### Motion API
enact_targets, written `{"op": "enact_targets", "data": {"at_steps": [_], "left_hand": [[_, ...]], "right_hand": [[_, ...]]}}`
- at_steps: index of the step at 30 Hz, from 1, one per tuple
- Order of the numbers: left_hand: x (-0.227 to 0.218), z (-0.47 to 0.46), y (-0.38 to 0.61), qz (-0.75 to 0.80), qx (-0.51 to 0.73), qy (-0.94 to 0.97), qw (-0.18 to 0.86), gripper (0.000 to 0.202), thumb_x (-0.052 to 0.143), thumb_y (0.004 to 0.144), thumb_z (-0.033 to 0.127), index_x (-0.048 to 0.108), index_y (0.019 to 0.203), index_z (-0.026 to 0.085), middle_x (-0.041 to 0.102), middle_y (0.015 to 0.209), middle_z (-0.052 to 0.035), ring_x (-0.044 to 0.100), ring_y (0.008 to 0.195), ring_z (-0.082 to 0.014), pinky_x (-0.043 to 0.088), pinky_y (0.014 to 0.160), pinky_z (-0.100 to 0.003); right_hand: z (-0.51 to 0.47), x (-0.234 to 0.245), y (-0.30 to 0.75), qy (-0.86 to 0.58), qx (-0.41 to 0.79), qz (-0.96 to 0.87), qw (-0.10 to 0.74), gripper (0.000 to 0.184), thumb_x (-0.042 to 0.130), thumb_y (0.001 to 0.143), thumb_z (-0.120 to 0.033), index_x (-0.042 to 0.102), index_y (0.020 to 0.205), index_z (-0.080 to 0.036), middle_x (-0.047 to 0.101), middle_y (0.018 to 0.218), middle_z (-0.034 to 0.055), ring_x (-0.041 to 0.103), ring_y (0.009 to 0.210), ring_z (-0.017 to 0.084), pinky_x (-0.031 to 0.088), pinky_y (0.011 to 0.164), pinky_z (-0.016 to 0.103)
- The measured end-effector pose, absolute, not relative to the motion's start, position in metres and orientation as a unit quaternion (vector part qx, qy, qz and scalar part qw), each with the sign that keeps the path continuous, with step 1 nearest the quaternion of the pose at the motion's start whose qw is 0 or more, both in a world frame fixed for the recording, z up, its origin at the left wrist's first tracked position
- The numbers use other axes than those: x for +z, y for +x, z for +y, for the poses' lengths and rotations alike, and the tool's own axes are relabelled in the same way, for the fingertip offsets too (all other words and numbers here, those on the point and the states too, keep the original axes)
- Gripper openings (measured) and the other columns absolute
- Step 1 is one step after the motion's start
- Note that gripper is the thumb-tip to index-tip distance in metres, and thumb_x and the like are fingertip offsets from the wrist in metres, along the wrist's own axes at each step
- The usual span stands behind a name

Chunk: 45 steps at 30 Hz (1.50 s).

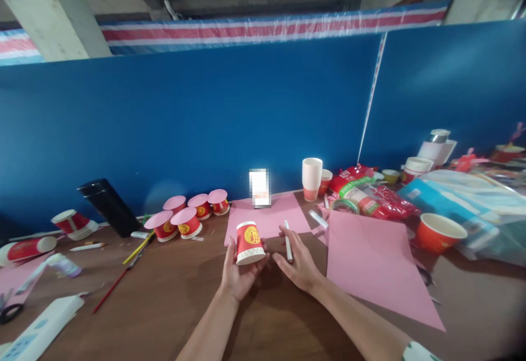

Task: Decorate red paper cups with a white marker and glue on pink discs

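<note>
My left hand (238, 273) is wrapped around a small red paper cup (250, 243) with a gold emblem, held upside down just above the brown table (172, 306). My right hand (298, 262) sits right beside it, fingers closed on a white pen (288, 243) that points away from me. A pink paper sheet (267, 216) lies directly behind both hands. A larger pink sheet (373, 262) lies to the right of my right forearm.
Several red cups capped with pink discs (187, 218) stand at left, near a black tilted box (109, 206). Stacked white cups (312, 177), a tape roll (344, 205), red packets, an open red cup (439, 232) and plastic bags crowd the right. A blue partition (205, 120) backs the table.
</note>
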State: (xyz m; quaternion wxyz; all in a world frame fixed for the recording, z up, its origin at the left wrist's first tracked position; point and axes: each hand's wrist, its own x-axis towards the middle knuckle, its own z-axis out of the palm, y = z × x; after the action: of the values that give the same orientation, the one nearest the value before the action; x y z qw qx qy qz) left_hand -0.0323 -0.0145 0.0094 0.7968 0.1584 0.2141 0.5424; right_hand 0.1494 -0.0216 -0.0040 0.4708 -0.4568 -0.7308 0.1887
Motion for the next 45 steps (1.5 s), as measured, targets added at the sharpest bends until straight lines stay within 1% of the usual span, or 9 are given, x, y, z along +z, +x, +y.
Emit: {"op": "enact_targets", "data": {"at_steps": [9, 18, 23, 26, 29, 32, 35, 40, 45], "left_hand": [[0.011, -0.015, -0.03, 0.252, 0.547, 0.167, 0.781, 0.04, 0.049, 0.084, 0.039, 0.055, 0.11, 0.009, 0.069, 0.097, -0.0143, 0.065, 0.091, -0.0253, 0.049, 0.088, -0.044], [0.009, -0.013, -0.026, 0.306, 0.565, 0.192, 0.742, 0.04, 0.052, 0.083, 0.033, 0.052, 0.116, 0.01, 0.069, 0.094, -0.0144, 0.066, 0.083, -0.0238, 0.053, 0.079, -0.04], [0.009, -0.013, -0.027, 0.31, 0.564, 0.193, 0.741, 0.037, 0.053, 0.083, 0.033, 0.054, 0.113, 0.011, 0.069, 0.092, -0.0119, 0.066, 0.079, -0.0216, 0.054, 0.077, -0.04], [0.009, -0.013, -0.027, 0.304, 0.565, 0.201, 0.74, 0.036, 0.056, 0.081, 0.035, 0.057, 0.108, 0.012, 0.069, 0.093, -0.0118, 0.066, 0.08, -0.0216, 0.054, 0.076, -0.038], [0.004, -0.013, -0.026, 0.314, 0.567, 0.225, 0.728, 0.033, 0.059, 0.079, 0.036, 0.061, 0.1, 0.011, 0.069, 0.09, -0.0106, 0.065, 0.077, -0.0188, 0.054, 0.074, -0.034], [-0.003, -0.013, -0.023, 0.335, 0.572, 0.263, 0.701, 0.029, 0.065, 0.074, 0.034, 0.062, 0.094, 0.013, 0.069, 0.086, -0.0059, 0.064, 0.073, -0.0144, 0.052, 0.072, -0.027], [-0.006, -0.014, -0.019, 0.34, 0.564, 0.339, 0.672, 0.033, 0.067, 0.072, 0.036, 0.062, 0.098, 0.015, 0.068, 0.09, -0.0051, 0.063, 0.078, -0.016, 0.05, 0.074, -0.026], [0.003, -0.022, -0.016, 0.379, 0.536, 0.487, 0.575, 0.049, 0.071, 0.067, 0.034, 0.058, 0.11, 0.015, 0.067, 0.098, -0.0077, 0.061, 0.088, -0.0223, 0.047, 0.079, -0.03], [0.011, -0.024, -0.015, 0.416, 0.524, 0.531, 0.52, 0.054, 0.076, 0.058, 0.026, 0.059, 0.109, 0.015, 0.066, 0.101, -0.008, 0.059, 0.091, -0.0239, 0.045, 0.082, -0.031]], "right_hand": [[-0.023, -0.002, 0.152, -0.468, 0.197, -0.733, 0.453, 0.053, 0.046, 0.086, -0.027, 0.031, 0.136, -0.02, 0.053, 0.115, 0.0096, 0.055, 0.099, 0.02, 0.046, 0.086, 0.034], [-0.02, -0.003, 0.156, -0.49, 0.134, -0.759, 0.408, 0.029, 0.044, 0.087, -0.017, 0.057, 0.112, -0.022, 0.062, 0.098, 0.0057, 0.059, 0.086, 0.018, 0.046, 0.076, 0.028], [-0.023, 0.019, 0.162, -0.511, 0.114, -0.765, 0.376, 0.046, 0.05, 0.086, -0.038, 0.045, 0.129, -0.02, 0.061, 0.102, 0.0075, 0.06, 0.085, 0.019, 0.046, 0.077, 0.03], [-0.013, 0.031, 0.178, -0.549, 0.105, -0.753, 0.347, 0.036, 0.035, 0.093, -0.024, 0.048, 0.126, -0.022, 0.062, 0.105, 0.0061, 0.06, 0.091, 0.017, 0.044, 0.082, 0.028], [0.003, 0.039, 0.202, -0.607, 0.081, -0.738, 0.284, 0.038, 0.037, 0.088, -0.013, 0.054, 0.121, -0.022, 0.065, 0.104, 0.0052, 0.06, 0.095, 0.017, 0.042, 0.084, 0.027], [0.019, 0.048, 0.223, -0.635, 0.073, -0.725, 0.257, 0.046, 0.04, 0.087, -0.013, 0.044, 0.13, -0.025, 0.063, 0.111, 0.0049, 0.06, 0.095, 0.019, 0.043, 0.081, 0.027], [0.029, 0.054, 0.231, -0.684, 0.063, -0.697, 0.208, 0.051, 0.042, 0.087, -0.016, 0.035, 0.137, -0.023, 0.066, 0.103, 0.0065, 0.063, 0.083, 0.019, 0.043, 0.072, 0.027], [0.038, 0.052, 0.224, -0.729, 0.038, -0.668, 0.145, 0.029, 0.041, 0.088, -0.021, 0.06, 0.109, -0.014, 0.066, 0.095, 0.0136, 0.062, 0.087, 0.027, 0.043, 0.071, 0.033], [0.044, 0.048, 0.219, -0.734, 0.016, -0.669, 0.114, 0.027, 0.042, 0.089, -0.02, 0.065, 0.098, -0.012, 0.059, 0.111, 0.0175, 0.053, 0.108, 0.029, 0.04, 0.085, 0.036]]}}
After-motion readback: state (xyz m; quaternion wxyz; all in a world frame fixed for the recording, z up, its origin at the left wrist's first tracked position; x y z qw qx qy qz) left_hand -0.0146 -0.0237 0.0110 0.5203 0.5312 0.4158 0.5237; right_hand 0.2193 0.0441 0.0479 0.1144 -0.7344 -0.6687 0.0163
